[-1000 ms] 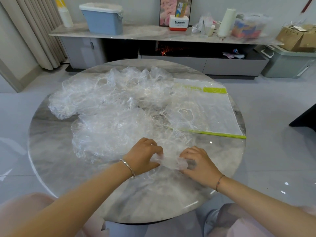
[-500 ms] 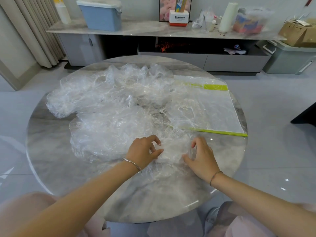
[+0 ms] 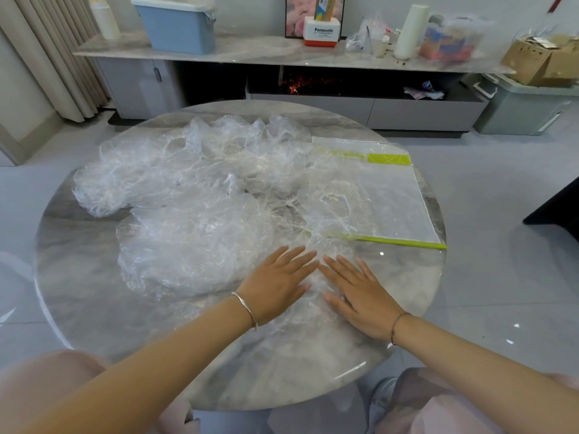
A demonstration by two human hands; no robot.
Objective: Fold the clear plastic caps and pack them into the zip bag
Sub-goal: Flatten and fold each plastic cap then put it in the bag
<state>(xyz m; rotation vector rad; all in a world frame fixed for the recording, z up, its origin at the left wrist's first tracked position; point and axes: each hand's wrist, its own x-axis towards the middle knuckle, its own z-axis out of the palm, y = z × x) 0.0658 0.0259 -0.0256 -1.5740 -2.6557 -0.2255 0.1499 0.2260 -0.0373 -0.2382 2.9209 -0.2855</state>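
Several crumpled clear plastic caps [image 3: 188, 195] are spread over the round marble table [image 3: 78, 277]. A clear zip bag [image 3: 394, 198] with lime-green edges lies flat at the right side, partly under the caps. One clear cap [image 3: 315, 285] lies at the front of the table. My left hand [image 3: 275, 283] and my right hand [image 3: 360, 292] press flat on it with straight fingers, fingertips almost meeting.
A low marble-topped cabinet [image 3: 250, 51] stands behind the table with a blue bin [image 3: 178, 25], a white roll [image 3: 410, 29] and other items. Cardboard boxes [image 3: 545, 57] and a grey crate [image 3: 517, 108] stand at the right. A curtain [image 3: 47, 57] hangs at the left.
Both hands went from pinching the cap with curled fingers to lying flat on it with fingers straight. They moved a little forward and closer together.
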